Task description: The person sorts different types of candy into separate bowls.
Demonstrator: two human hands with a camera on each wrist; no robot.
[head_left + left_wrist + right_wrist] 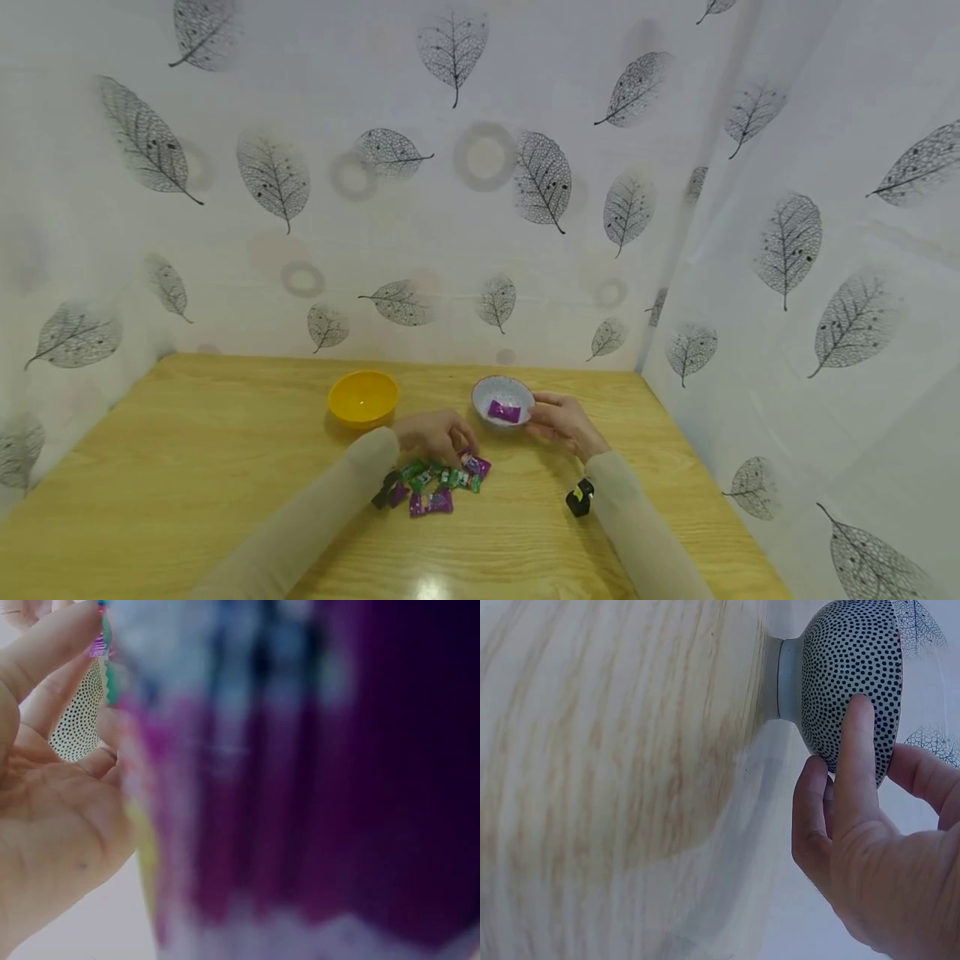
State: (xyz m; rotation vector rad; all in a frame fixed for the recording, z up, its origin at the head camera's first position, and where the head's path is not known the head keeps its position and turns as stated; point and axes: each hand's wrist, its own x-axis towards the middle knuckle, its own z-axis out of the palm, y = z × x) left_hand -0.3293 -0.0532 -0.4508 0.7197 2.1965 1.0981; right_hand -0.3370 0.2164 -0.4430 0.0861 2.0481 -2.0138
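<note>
Right hand pinches white bowl | left hand at candies, pinch unclear to us | we should lift singly, bowl steady

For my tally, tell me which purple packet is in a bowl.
The purple packet in the spotted bowl that the right hand holds; the other visible purple packets are outside it, near the left hand.

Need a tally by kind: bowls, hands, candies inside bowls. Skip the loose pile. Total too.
Bowls: 2 (yellow bowl, white bowl)
Hands: 2 (left hand, right hand)
Candies visible inside bowls: 1 (purple candy)
Total: 5
</note>
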